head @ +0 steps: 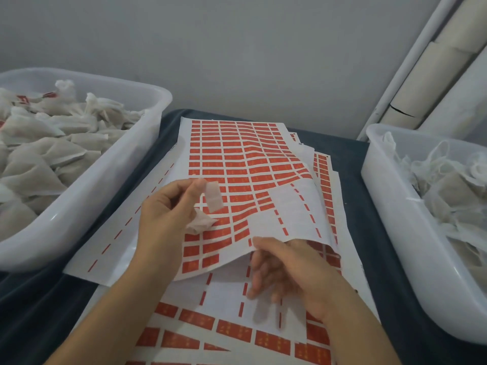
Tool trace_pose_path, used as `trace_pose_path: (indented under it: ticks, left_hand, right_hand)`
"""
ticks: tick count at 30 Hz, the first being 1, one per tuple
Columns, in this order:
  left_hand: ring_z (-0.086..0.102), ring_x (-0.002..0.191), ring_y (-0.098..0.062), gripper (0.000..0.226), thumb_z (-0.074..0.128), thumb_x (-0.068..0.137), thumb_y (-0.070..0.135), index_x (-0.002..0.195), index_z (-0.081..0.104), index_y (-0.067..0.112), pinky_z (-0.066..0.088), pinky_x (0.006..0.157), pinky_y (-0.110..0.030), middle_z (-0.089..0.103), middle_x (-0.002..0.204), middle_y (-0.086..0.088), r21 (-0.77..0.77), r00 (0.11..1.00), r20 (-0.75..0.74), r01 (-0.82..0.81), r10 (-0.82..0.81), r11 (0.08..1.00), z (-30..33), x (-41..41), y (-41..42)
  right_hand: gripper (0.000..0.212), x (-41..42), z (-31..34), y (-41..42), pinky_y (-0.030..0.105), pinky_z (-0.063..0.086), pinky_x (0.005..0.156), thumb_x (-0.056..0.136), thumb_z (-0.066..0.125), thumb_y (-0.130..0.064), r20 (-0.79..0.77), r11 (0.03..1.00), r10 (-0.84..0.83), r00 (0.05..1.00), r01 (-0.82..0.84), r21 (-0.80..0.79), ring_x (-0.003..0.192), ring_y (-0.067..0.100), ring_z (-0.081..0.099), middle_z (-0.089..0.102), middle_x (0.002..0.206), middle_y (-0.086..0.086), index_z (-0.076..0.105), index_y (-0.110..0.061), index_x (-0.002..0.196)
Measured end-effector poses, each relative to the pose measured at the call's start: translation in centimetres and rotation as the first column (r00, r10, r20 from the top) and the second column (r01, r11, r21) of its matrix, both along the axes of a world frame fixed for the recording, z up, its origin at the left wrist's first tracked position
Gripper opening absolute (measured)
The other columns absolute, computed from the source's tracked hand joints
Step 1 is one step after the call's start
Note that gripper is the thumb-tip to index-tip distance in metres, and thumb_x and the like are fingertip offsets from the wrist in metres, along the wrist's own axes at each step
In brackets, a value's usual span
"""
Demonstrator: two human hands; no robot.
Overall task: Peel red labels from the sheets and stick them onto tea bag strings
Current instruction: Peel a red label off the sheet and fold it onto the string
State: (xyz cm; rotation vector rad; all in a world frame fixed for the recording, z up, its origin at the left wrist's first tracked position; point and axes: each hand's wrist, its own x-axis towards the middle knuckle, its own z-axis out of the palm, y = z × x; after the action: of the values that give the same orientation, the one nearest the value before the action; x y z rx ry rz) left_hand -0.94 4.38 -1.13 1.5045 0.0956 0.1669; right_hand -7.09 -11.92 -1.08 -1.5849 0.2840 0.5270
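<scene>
Here, left hand (168,206) pinches a label (214,196); print on sheets (237,159) unreadable.

Two bare forearms are seen entering from the lower edge of the view, each ending in a bare hand. No sleeve is worn on either arm as far as the frame reaches. The left hand (168,206) is shown without glove, ring or wristband. The right hand (287,272) is likewise ungloved, and its fingers (259,279) are blurred, so nails and finer marks cannot be made out. The wrists are left uncovered.
</scene>
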Motion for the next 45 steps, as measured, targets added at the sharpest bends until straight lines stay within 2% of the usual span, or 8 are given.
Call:
trace_pose_path:
  ticks: [5, 7, 10, 19, 24, 28, 31, 45]
  left_hand:
    - [0.062, 0.066, 0.004, 0.03, 0.054, 0.066, 0.05, 0.081, 0.067, 0.027, 0.045, 0.053, -0.005, 0.067, 0.072, 0.02, 0.051, 0.993, 0.089, 0.08, -0.084, 0.996, 0.1, -0.6, -0.5]
    - [0.062, 0.072, 0.003, 0.029, 0.055, 0.066, 0.049, 0.081, 0.067, 0.027, 0.044, 0.056, -0.003, 0.067, 0.075, 0.018, 0.099, 0.983, 0.127, 0.122, -0.134, 0.988, 0.0, -0.9, -0.8]
    - [0.06, 0.079, 0.001, 0.023, 0.054, 0.067, 0.049, 0.078, 0.064, 0.032, 0.045, 0.061, -0.003, 0.065, 0.077, 0.018, 0.215, 0.958, 0.203, 0.159, -0.203, 0.964, -0.1, -1.2, -0.9]
    - [0.053, 0.072, 0.002, 0.008, 0.06, 0.076, 0.034, 0.081, 0.064, 0.037, 0.039, 0.055, -0.004, 0.056, 0.065, 0.018, 0.471, 0.805, 0.351, 0.289, -0.478, 0.834, -0.6, -1.8, -1.2]
    - [0.053, 0.072, 0.001, 0.013, 0.057, 0.072, 0.051, 0.076, 0.065, 0.041, 0.039, 0.053, -0.005, 0.059, 0.076, 0.023, 0.451, 0.811, 0.302, 0.342, -0.501, 0.825, -0.4, -2.2, -1.1]
    - [0.053, 0.069, 0.0, 0.004, 0.062, 0.073, 0.038, 0.073, 0.065, 0.041, 0.038, 0.052, -0.006, 0.059, 0.071, 0.023, 0.476, 0.784, 0.247, 0.413, -0.569, 0.777, -0.5, -2.4, -1.3]
    - [0.052, 0.069, 0.003, 0.012, 0.062, 0.074, 0.032, 0.073, 0.063, 0.044, 0.037, 0.052, -0.005, 0.058, 0.069, 0.026, 0.485, 0.769, 0.245, 0.43, -0.59, 0.762, -0.5, -2.4, -1.3]
    - [0.061, 0.077, 0.003, 0.026, 0.056, 0.07, 0.05, 0.089, 0.051, 0.033, 0.044, 0.064, -0.002, 0.062, 0.078, 0.023, 0.384, 0.826, 0.149, 0.459, -0.544, 0.801, -0.7, -1.7, -1.3]
  right_hand:
    - [0.061, -0.6, -0.2, 0.7, 0.018, 0.052, 0.061, 0.075, 0.043, -0.076, 0.037, 0.927, 0.351, 0.936, -0.353, 0.131, 0.072, 0.01, 0.068, 0.071, 0.086, 0.003, 0.063, -0.028, 0.107]
    - [0.053, -0.3, 0.3, 0.5, 0.017, 0.049, 0.046, 0.084, 0.042, -0.063, 0.059, 0.933, 0.187, 0.981, -0.196, 0.303, 0.069, 0.017, 0.07, 0.071, 0.076, 0.007, 0.071, -0.02, 0.095]
    - [0.039, 0.4, 0.4, -0.1, 0.017, 0.045, 0.04, 0.076, 0.053, -0.055, 0.07, 0.973, -0.09, 0.993, 0.073, 0.219, 0.062, 0.019, 0.07, 0.07, 0.066, 0.007, 0.075, -0.023, 0.078]
    - [0.012, 0.4, -0.2, -0.1, 0.017, 0.044, 0.039, 0.078, 0.065, -0.029, 0.17, 0.94, -0.282, 0.944, 0.236, 0.248, 0.052, 0.014, 0.065, 0.064, 0.058, 0.003, 0.075, -0.021, 0.08]
    - [0.02, 0.7, 0.1, -0.7, 0.015, 0.044, 0.042, 0.076, 0.063, -0.039, 0.324, 0.812, -0.581, 0.747, 0.503, 0.297, 0.045, 0.009, 0.056, 0.062, 0.057, -0.002, 0.067, -0.026, 0.091]
    - [0.041, 0.6, 0.2, 0.1, 0.008, 0.049, 0.058, 0.077, 0.064, -0.047, 0.69, 0.887, -0.322, 0.648, 0.461, -0.018, 0.077, -0.002, 0.065, 0.067, 0.084, -0.024, 0.047, -0.043, 0.114]
    - [0.056, 0.4, -0.2, 0.9, 0.004, 0.046, 0.07, 0.073, 0.068, -0.04, 0.714, 0.945, -0.167, 0.68, 0.316, -0.08, 0.095, -0.005, 0.062, 0.064, 0.096, -0.03, 0.039, -0.046, 0.12]
    - [0.058, 0.5, 0.0, 0.0, 0.003, 0.046, 0.073, 0.069, 0.066, -0.034, 0.752, 0.898, -0.277, 0.599, 0.44, -0.02, 0.091, -0.002, 0.064, 0.066, 0.09, -0.029, 0.039, -0.039, 0.12]
